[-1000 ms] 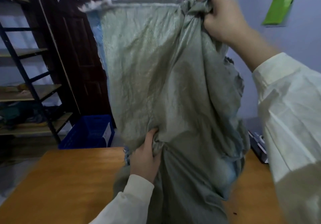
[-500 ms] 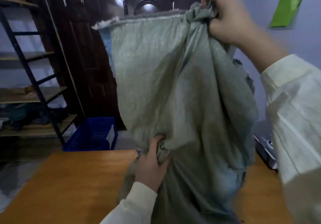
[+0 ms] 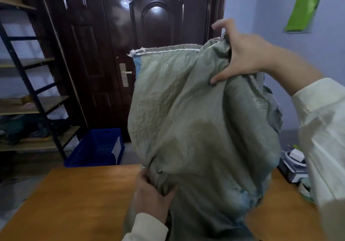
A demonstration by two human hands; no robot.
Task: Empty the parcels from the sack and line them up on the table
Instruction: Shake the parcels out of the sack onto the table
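Observation:
A grey-green woven sack (image 3: 188,113) hangs upright over the wooden table (image 3: 78,197), its stitched seam edge at the top. My right hand (image 3: 240,55) grips a bunched upper corner of the sack at the right. My left hand (image 3: 151,197) clutches a fold of the sack low down, just above the table. The sack bulges in its middle and lower part. No parcels show; whatever is inside stays hidden by the cloth.
A blue plastic crate (image 3: 99,149) stands on the floor beyond the table, before a dark door (image 3: 153,35). Metal shelving (image 3: 28,100) with wooden boards fills the left. Small boxes and clutter (image 3: 293,164) lie at the table's right side.
The sack's top and my right hand have dropped lower in view. My left hand keeps its grip on the lower fold, now close to the table.

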